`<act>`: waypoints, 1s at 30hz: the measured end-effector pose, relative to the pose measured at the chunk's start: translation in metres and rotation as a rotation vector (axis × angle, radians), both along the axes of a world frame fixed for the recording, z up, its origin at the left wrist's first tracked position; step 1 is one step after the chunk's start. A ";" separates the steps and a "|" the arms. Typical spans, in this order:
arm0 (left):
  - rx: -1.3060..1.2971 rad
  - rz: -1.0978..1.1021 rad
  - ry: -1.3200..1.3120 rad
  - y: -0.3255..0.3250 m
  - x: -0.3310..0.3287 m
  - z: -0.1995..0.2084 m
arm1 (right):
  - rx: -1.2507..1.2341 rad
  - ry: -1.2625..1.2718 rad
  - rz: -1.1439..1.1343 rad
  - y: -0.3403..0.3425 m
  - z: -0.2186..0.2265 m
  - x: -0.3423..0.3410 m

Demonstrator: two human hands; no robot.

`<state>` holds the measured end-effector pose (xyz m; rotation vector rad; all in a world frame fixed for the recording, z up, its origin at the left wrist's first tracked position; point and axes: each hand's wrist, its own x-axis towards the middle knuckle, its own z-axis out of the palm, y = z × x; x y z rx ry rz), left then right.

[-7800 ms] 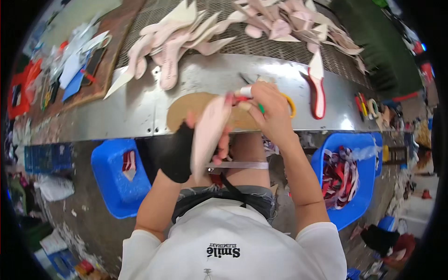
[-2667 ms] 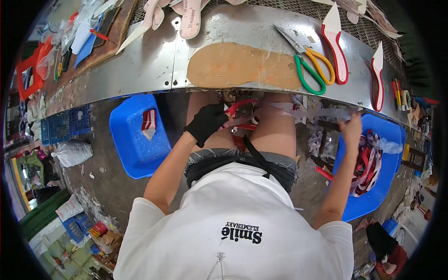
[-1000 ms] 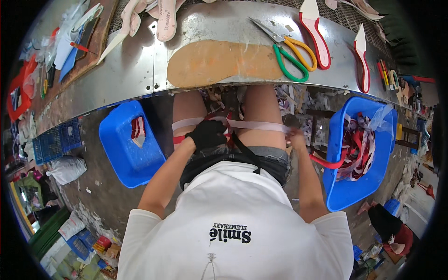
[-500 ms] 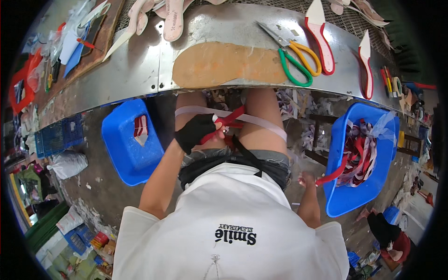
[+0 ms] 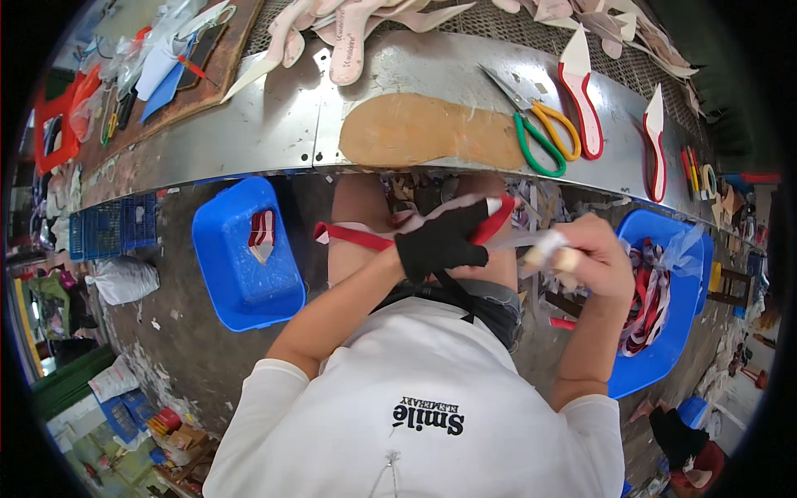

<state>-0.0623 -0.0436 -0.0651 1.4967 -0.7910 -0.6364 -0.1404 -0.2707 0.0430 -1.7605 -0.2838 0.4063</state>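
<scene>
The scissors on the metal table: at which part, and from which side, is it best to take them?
The scissors would likely be best taken by the yellow loop and green loop, coming from the person's side of the metal table. These handles lie spread near its front edge, while the pointed blades aim away toward the far left.

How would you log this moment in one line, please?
left hand: gloved, holding red strip | right hand: at translucent strip, blurred | scissors: on metal bench
</scene>
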 end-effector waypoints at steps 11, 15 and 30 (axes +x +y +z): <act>0.171 -0.043 0.478 0.072 0.043 0.015 | -0.323 0.304 -0.786 -0.129 -0.061 -0.069; -0.012 -0.011 0.549 0.076 0.050 0.047 | -0.965 0.319 -0.870 -0.100 -0.070 -0.063; -0.156 -0.126 0.468 0.095 0.057 0.112 | 0.226 -0.257 -0.433 0.138 -0.072 0.062</act>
